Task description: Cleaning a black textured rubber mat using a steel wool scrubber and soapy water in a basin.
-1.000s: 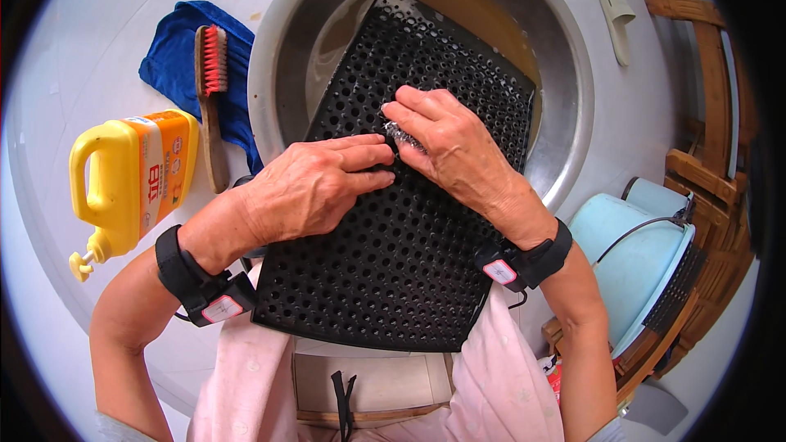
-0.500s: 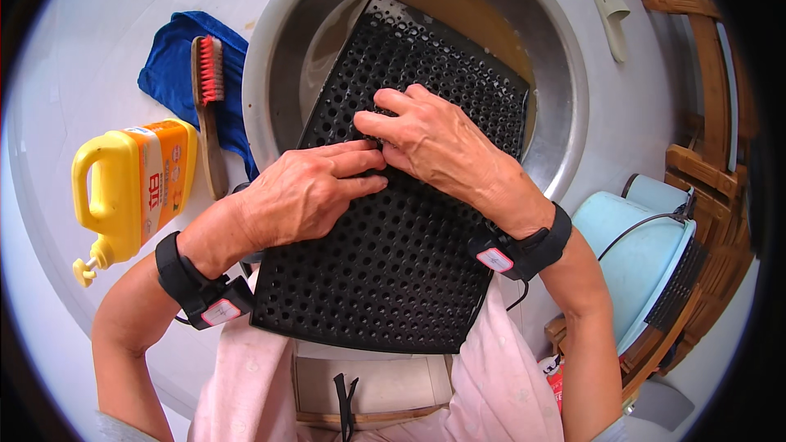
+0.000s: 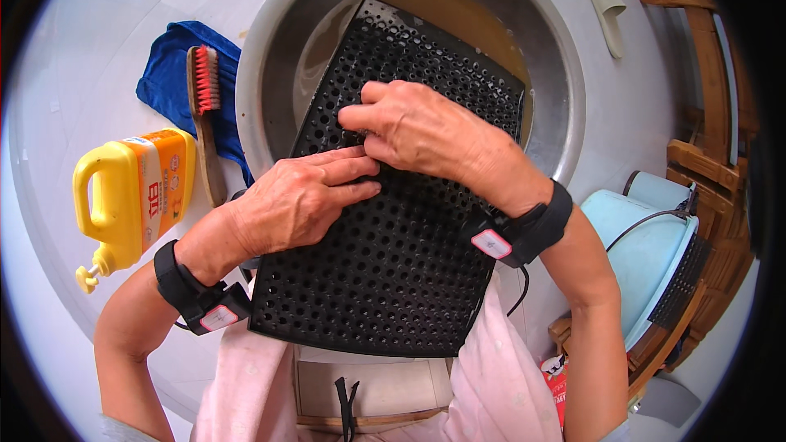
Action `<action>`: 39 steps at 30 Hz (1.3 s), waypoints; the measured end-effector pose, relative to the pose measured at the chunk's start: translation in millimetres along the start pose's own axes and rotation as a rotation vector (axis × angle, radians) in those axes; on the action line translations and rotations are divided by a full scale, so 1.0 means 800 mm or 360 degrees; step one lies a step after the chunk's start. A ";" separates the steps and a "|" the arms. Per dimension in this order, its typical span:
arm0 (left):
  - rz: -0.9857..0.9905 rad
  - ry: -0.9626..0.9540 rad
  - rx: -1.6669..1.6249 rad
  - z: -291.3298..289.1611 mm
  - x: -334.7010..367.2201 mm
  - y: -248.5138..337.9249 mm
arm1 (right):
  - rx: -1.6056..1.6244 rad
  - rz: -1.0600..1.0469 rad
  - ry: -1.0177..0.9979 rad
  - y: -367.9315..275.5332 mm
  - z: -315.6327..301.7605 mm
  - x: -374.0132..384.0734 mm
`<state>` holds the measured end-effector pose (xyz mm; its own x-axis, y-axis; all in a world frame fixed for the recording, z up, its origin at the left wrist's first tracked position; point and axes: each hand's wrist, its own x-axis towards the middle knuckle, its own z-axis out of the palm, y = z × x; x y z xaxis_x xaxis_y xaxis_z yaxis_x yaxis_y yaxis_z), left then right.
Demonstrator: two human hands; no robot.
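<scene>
A black rubber mat (image 3: 368, 270) full of round holes slants from my lap into a wide metal basin (image 3: 565, 74), its far end wet and over brown water. My left hand (image 3: 299, 196) lies on the mat's left side, fingers stretched out and pressed against the surface. Just beyond it, my right hand (image 3: 417, 127) is bent over the mat with its fingers curled in a pinch. Whatever its fingertips hold, if anything, is hidden.
Left of the basin, a wooden brush (image 3: 205, 115) with red and pale bristles rests on a blue cloth (image 3: 164, 69). A yellow pump jug (image 3: 123, 196) stands nearer. At right are a light-blue bucket (image 3: 647, 245), wooden furniture (image 3: 708, 82) and pale slippers (image 3: 606, 12).
My right hand has shifted slightly left across the mat, and its fingers are curled more tightly. My left hand keeps nearly the same place on the mat.
</scene>
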<state>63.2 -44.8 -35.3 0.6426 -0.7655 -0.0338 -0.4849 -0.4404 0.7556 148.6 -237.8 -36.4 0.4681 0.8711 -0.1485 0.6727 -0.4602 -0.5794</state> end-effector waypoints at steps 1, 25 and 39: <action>-0.0011 0.0009 -0.0003 0.000 -0.001 0.000 | 0.0003 -0.0012 -0.0001 0.006 -0.001 0.000; 0.0031 0.0066 0.0002 0.004 -0.001 -0.003 | 0.0729 0.0406 0.0629 0.016 -0.005 -0.003; 0.0024 0.0046 0.0015 0.004 -0.002 -0.002 | 0.0284 0.0268 0.0463 0.021 0.008 0.035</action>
<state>61.3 -44.5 -38.2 0.6520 -0.7582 -0.0031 -0.5003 -0.4332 0.7497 169.4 -219.8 -55.7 0.7241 0.6888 -0.0344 0.4742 -0.5334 -0.7005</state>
